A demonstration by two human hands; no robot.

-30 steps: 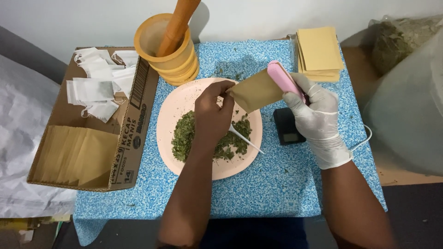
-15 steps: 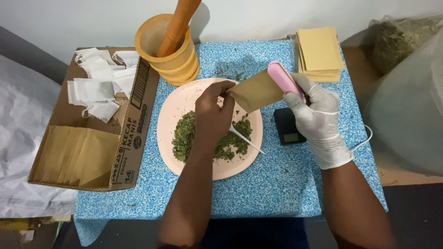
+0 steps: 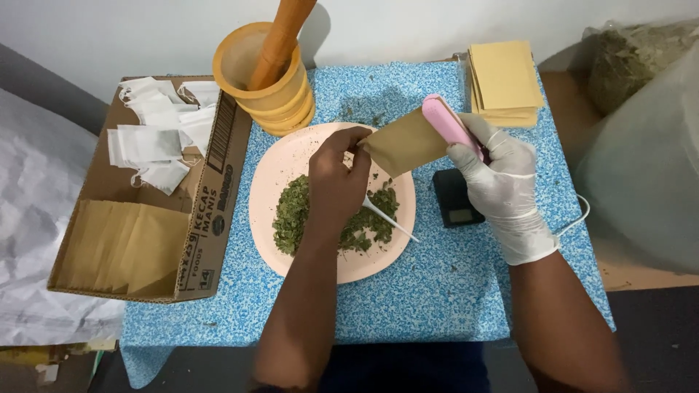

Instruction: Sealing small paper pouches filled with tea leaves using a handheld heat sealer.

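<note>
At the far left, an open cardboard box (image 3: 145,211) lay on the blue speckled table (image 3: 437,291). It held white filter bags (image 3: 156,138) at the back and flat brown envelopes (image 3: 124,244) at the front. Just beside the box, a stack of orange cups (image 3: 266,80) stood with a wooden pestle (image 3: 280,33) leaning inside the top one.

In the middle, a pink plate (image 3: 284,171) carried a heap of dried green leaves (image 3: 298,215), and a white spoon (image 3: 389,218) rested in the heap with its handle pointing right. The bare left hand (image 3: 336,182) hovered above the plate, its fingers closed in a pinch on the left edge of a small brown paper pouch (image 3: 404,142). The pouch was held up in the air over the back of the plate, between the two hands.

The gloved right hand (image 3: 502,182) gripped the right side of the pouch and, together with it, a pink heat sealer (image 3: 451,127), its fingers wrapped around. Just below this hand, a small black scale (image 3: 455,196) sat on the table. Behind it was a pile of brown pouches (image 3: 504,80), and at the far right a big clear bag of leaves (image 3: 641,138).
</note>
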